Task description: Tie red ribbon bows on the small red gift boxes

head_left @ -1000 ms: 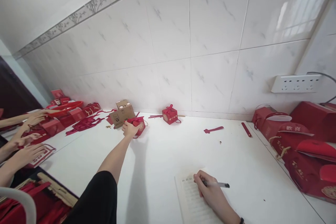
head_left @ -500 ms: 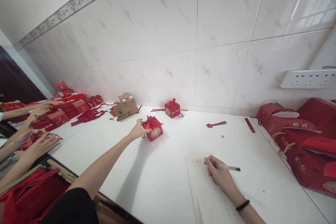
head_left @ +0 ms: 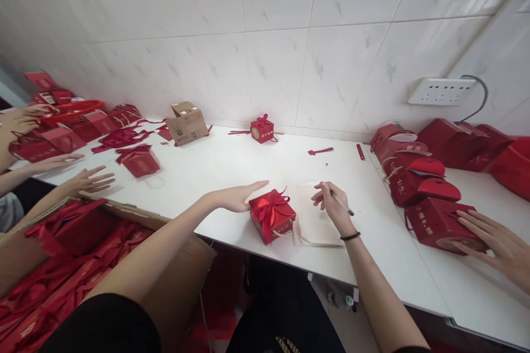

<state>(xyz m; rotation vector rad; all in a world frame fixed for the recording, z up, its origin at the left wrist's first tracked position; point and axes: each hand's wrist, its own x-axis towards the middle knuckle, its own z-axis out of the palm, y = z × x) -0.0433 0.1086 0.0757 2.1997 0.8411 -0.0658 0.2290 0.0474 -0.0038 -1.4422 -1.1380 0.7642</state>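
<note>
Shifted toward the front edge of the bench [head_left: 223, 168], the box [head_left: 276, 216] now sits just beside the notebook [head_left: 312, 224]. Left grip [head_left: 232, 197] is spread along it, contact unclear; right grip [head_left: 334, 213] pinches the pen [head_left: 344, 206]. A careless push could send the box over. Its underside is hidden, and any writing is too faint to read.

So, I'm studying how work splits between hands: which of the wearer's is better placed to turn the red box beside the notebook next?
Probably the left: the left hand is open, close beside the red box, while the right hand is over the notebook, holding a pen.
</note>
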